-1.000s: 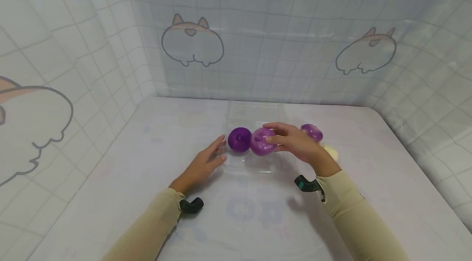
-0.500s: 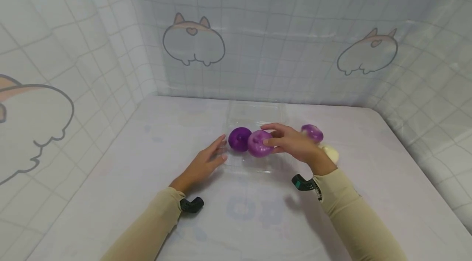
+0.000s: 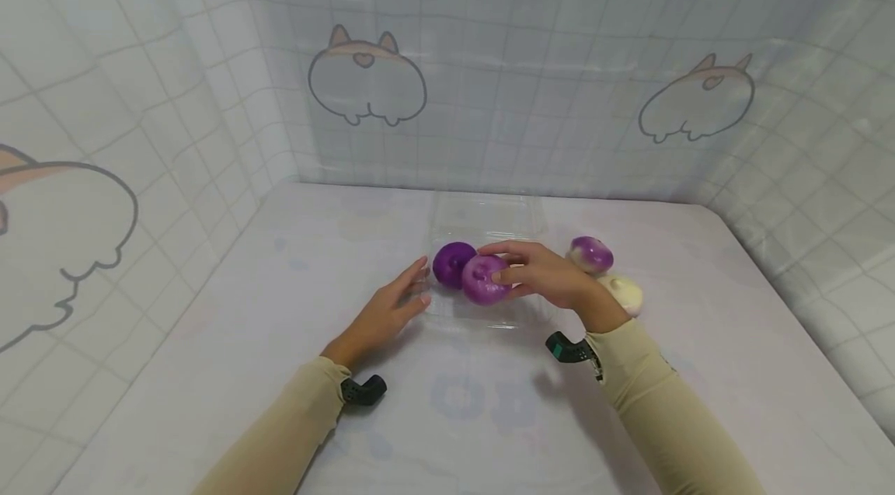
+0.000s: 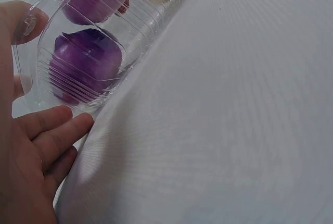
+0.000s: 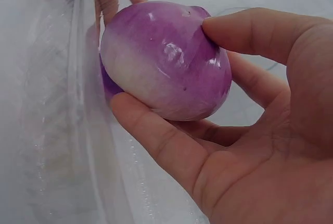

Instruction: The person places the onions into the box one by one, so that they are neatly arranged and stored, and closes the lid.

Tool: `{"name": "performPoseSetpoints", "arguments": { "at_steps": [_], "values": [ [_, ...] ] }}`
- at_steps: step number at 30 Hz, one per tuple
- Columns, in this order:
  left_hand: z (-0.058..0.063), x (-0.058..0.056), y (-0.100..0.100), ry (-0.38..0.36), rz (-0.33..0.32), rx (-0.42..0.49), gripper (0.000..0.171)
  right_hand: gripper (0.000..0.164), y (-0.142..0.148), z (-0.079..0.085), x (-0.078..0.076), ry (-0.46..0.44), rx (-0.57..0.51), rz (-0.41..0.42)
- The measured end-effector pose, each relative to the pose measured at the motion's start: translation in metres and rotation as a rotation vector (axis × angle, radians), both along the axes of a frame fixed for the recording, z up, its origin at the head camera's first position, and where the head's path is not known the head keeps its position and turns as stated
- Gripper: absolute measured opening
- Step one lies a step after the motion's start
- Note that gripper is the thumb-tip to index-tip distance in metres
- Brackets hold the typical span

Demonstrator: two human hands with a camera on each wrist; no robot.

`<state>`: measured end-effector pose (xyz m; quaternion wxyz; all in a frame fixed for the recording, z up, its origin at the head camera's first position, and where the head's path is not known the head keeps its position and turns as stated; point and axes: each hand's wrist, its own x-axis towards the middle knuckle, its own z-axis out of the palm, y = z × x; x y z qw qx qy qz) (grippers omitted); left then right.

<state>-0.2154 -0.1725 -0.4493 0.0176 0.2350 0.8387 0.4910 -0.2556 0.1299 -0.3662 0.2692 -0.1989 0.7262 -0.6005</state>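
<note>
- Pale grid-patterned sheeting [image 3: 531,91] behind a white table [image 3: 336,246].
- Mid-frame, right hand [image 3: 552,275] grips the lighter onion [image 3: 481,289], just lower right of the darker onion [image 3: 449,265]; whether they touch is unclear.
- Left hand [image 3: 383,316], fingers extended, flanks the clear container's [image 4: 143,31] left side.

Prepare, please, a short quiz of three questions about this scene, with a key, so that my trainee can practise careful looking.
1. What does the right hand hold?
a) a cup
b) a light purple onion
c) a knife
2. True or false: the dark purple onion is inside the clear box.
3. How many onions lie on the table outside the box?

Key:
1. b
2. True; the left wrist view shows it through the box wall.
3. Two: a purple-and-white onion and a pale onion.
</note>
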Motion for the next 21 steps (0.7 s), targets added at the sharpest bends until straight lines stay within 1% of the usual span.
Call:
{"name": "performPoseSetpoints", "arguments": {
  "at_steps": [4,10,15,21],
  "values": [
    [-0.001,0.000,-0.001,0.008,0.004,-0.002,0.070,0.053,-0.002,-0.002,0.001,0.004,0.012,0.000],
    [-0.002,0.002,-0.002,-0.002,0.011,-0.006,0.069,0.056,-0.007,-0.009,0.000,0.003,0.018,-0.014],
    [-0.002,0.003,-0.001,-0.010,0.010,0.006,0.068,0.057,-0.009,-0.015,0.001,0.038,0.045,-0.015],
    [-0.001,0.002,0.001,0.001,0.013,-0.008,0.069,0.059,-0.012,-0.015,0.005,0.081,0.095,-0.007]
  ]
}}
